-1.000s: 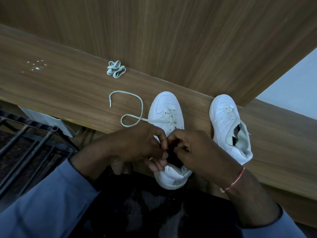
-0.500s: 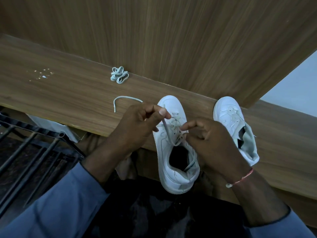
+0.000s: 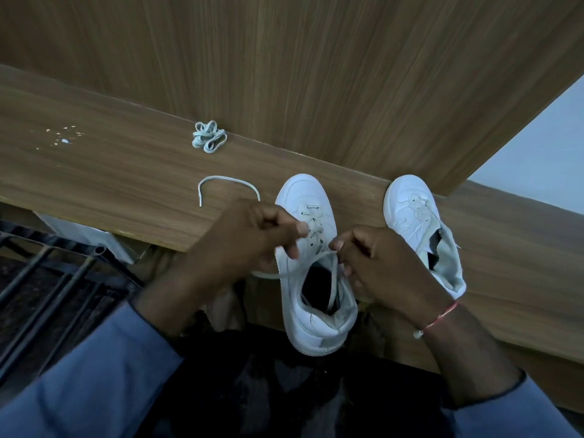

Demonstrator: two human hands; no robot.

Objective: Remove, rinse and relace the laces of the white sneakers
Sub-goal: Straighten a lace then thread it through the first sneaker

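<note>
at the front edge of the wooden shelf (image 3: 110, 172) we have the near sneaker (image 3: 316, 330) lying with its toe on the wood and its heel hanging over toward our lap, so the open mouth faces up and the eyelets sit right under our fingers. our left hand (image 3: 249, 238) is curled tight, thumb and forefinger pinched together at the eyelet row. we take it that they grip the lace (image 3: 333, 279) there, though the knuckles hide the exact contact. our right hand (image 3: 379, 267) is curled too, its thumb and forefinger pinching the same lace just over the tongue. from that pinch one strand drops into the dark mouth of the shoe, while another runs slack across to the left, under our left hand. the two pinches sit close together, which suits working a limp cord through a small hole: one hand steadies, the other guides. the lace's free end (image 3: 227, 180) lies in a loose arc on the shelf beyond our left hand, out of the way and untangled. whether we are threading in or pulling out we cannot tell from this alone. the second sneaker (image 3: 410, 210) stands to the right, toe up by the back panel (image 3: 284, 74), with lacing on it. a bundled lace (image 3: 208, 140) sits near that panel, well apart from both shoes.
</note>
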